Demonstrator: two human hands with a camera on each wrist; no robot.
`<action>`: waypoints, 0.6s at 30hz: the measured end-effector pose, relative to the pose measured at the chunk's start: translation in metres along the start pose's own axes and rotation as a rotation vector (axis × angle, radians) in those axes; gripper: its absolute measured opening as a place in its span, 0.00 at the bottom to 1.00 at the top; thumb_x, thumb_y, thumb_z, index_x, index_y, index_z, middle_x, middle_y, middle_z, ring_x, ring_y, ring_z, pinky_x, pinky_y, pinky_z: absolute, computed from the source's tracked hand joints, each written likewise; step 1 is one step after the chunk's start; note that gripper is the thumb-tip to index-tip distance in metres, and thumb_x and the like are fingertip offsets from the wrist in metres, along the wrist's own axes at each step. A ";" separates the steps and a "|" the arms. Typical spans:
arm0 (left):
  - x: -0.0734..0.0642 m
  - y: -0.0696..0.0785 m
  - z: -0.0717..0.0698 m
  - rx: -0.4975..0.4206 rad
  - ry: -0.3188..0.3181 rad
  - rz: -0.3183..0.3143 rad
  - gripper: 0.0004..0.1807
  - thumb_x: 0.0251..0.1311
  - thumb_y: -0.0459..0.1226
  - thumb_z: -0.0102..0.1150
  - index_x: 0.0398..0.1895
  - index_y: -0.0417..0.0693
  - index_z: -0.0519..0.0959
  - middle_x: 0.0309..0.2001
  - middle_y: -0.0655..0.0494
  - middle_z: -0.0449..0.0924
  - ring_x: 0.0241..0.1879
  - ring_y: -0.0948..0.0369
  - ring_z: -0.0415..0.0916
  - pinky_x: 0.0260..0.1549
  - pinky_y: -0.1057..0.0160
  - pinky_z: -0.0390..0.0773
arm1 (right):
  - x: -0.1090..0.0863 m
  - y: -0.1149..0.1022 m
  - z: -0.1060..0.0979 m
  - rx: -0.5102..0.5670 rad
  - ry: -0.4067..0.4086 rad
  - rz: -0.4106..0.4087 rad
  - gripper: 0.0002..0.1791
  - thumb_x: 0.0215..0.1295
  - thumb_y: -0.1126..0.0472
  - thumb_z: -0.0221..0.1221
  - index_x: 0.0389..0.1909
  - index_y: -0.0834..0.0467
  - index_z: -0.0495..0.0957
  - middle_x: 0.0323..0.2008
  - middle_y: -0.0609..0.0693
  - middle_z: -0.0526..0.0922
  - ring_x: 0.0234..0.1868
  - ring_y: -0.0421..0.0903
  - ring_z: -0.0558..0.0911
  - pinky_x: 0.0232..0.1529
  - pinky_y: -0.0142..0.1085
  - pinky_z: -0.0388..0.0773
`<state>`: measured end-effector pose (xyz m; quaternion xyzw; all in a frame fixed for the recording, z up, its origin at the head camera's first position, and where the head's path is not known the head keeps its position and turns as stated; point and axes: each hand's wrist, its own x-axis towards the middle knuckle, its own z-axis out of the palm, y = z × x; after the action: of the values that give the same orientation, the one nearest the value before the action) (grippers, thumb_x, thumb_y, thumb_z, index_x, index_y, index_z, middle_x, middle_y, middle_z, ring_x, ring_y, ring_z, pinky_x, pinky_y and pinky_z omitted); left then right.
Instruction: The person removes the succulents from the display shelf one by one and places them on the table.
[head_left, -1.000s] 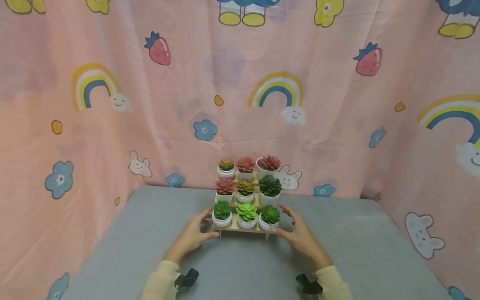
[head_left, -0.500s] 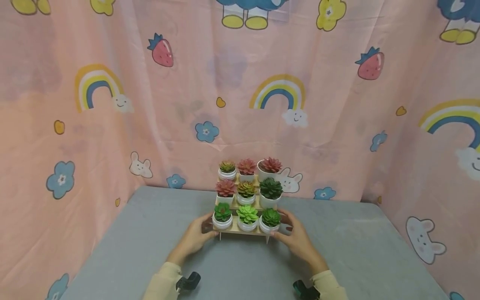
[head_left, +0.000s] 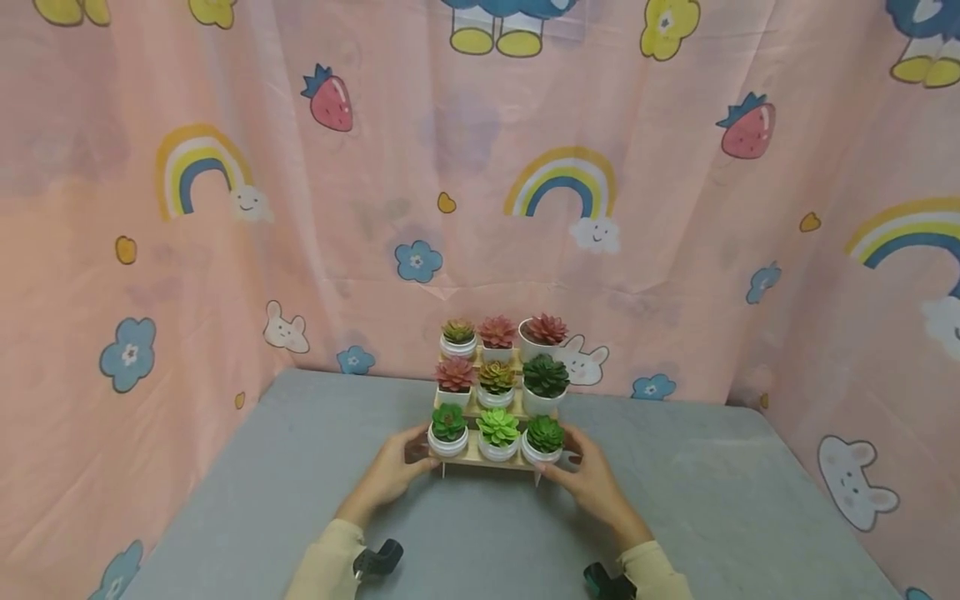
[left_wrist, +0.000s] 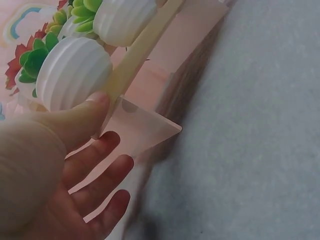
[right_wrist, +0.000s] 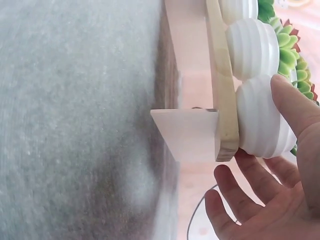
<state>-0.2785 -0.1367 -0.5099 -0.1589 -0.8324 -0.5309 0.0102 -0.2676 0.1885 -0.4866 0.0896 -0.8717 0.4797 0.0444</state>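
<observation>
A three-step wooden plant stand (head_left: 474,457) bears small succulents in white pots, in three rows. Green succulents, among them a bright green one (head_left: 498,425), fill the front row; red, yellow-green and dark green ones stand behind. My left hand (head_left: 390,471) holds the stand's left end, its thumb at the front board beside a ribbed pot (left_wrist: 75,75) in the left wrist view, the other fingers spread lower down. My right hand (head_left: 591,479) holds the right end. In the right wrist view its thumb (right_wrist: 295,102) overlaps the end pot (right_wrist: 260,117), with fingers around the board's end.
The stand is on a grey table (head_left: 712,500), towards its back edge. A pink printed cloth (head_left: 465,150) hangs behind and along both sides. Dark wrist mounts (head_left: 378,558) project from both sleeves.
My right hand has drawn in closer against the stand's right end. My left hand has come slightly nearer the left end. The view has shifted a little; the stand keeps its place.
</observation>
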 end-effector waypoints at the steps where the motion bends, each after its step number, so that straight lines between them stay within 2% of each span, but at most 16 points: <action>1: 0.000 -0.001 0.000 -0.017 -0.011 0.005 0.33 0.62 0.29 0.65 0.70 0.29 0.66 0.60 0.32 0.79 0.55 0.42 0.82 0.58 0.45 0.80 | 0.000 0.000 0.000 -0.001 0.002 0.001 0.39 0.61 0.56 0.71 0.70 0.64 0.68 0.63 0.62 0.78 0.62 0.60 0.79 0.62 0.59 0.76; 7: 0.001 -0.006 -0.004 -0.105 -0.076 0.013 0.35 0.66 0.30 0.62 0.72 0.26 0.61 0.63 0.26 0.74 0.60 0.37 0.77 0.60 0.46 0.79 | -0.001 0.001 0.001 -0.011 0.003 -0.008 0.39 0.61 0.56 0.71 0.70 0.64 0.68 0.63 0.62 0.79 0.60 0.59 0.80 0.62 0.58 0.76; 18: -0.002 -0.008 -0.005 -0.083 -0.115 -0.024 0.35 0.70 0.35 0.59 0.76 0.32 0.58 0.68 0.28 0.69 0.66 0.35 0.71 0.64 0.43 0.76 | -0.002 0.000 -0.005 -0.002 -0.009 -0.013 0.40 0.61 0.54 0.71 0.70 0.64 0.69 0.62 0.60 0.80 0.58 0.55 0.81 0.62 0.56 0.76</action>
<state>-0.2793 -0.1444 -0.5153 -0.1794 -0.8107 -0.5550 -0.0503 -0.2656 0.1933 -0.4845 0.0973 -0.8717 0.4783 0.0434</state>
